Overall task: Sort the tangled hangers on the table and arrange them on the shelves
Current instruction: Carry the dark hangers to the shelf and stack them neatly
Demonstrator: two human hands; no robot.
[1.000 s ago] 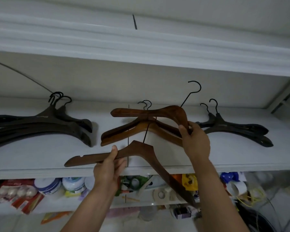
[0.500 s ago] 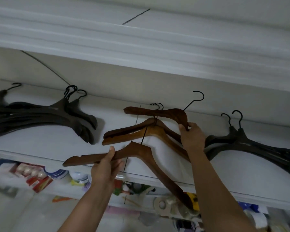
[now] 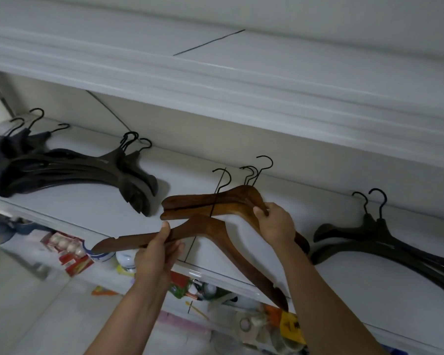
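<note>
The left hand (image 3: 157, 254) grips the left arm of a dark brown wooden hanger with a thin black wire hook (image 3: 213, 228), thumb pressed on the top edge and fingers curled beneath. The right hand (image 3: 274, 226) is closed over the right shoulder of a stack of brown wooden hangers (image 3: 210, 203) lying on the white shelf (image 3: 92, 208). Its fingers hook over the stack's upper edge close to the necks, apparently to steady it.

The held hanger sits just in front of and below that stack. Its hook rises across the stacked arms, and its right arm slants down past the shelf's front edge. Whether its neck touches the lowest stacked hanger cannot be told.

The hanger looks stiff, fairly light and smoothly varnished, so it should not bend but could slide in a loose grip. Its wire hook seems the part most likely to snag on the neighbouring hooks. A hold nearer the neck would probably balance it better, since a grip out on one arm lets the free end droop.

A large pile of black hangers (image 3: 75, 172) lies on the shelf to the left, well apart. A smaller set of black hangers (image 3: 385, 242) lies near the stack on the right
</note>
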